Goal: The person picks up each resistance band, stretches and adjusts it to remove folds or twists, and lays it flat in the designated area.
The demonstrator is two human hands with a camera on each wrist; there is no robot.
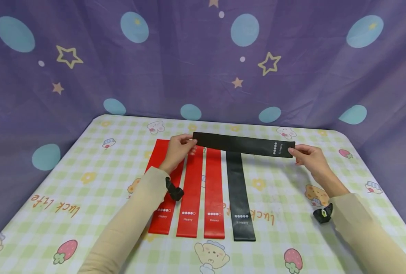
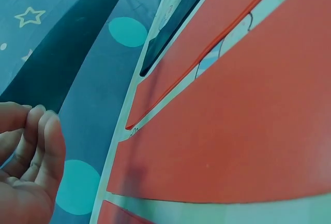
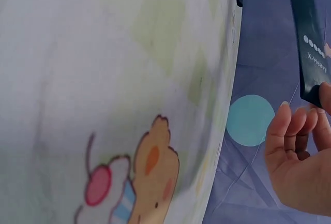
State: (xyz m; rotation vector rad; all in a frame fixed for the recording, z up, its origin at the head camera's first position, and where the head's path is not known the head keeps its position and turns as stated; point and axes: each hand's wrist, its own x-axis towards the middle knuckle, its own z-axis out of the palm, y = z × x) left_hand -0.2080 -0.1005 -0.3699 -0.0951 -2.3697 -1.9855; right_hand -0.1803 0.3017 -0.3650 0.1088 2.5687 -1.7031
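Note:
A black X-Heavy resistance band (image 1: 237,144) is stretched out sideways above the table between both hands. My left hand (image 1: 179,150) pinches its left end, and my right hand (image 1: 310,158) pinches the right end beside the printed label. In the right wrist view the right hand (image 3: 305,157) grips the band's end (image 3: 313,69) between thumb and fingers. Below lie three red Heavy bands, the left one (image 1: 162,220), the middle one (image 1: 190,190) and the right one (image 1: 214,190), side by side. Another black X-Heavy band (image 1: 238,194) lies to their right, its far end hidden behind the held band.
A checked tablecloth (image 1: 86,217) with cartoon prints covers the table. Behind the table's far edge hangs a purple curtain (image 1: 196,68) with stars and dots. Black straps, the left one (image 1: 174,190) and the right one (image 1: 323,215), sit at the wrists.

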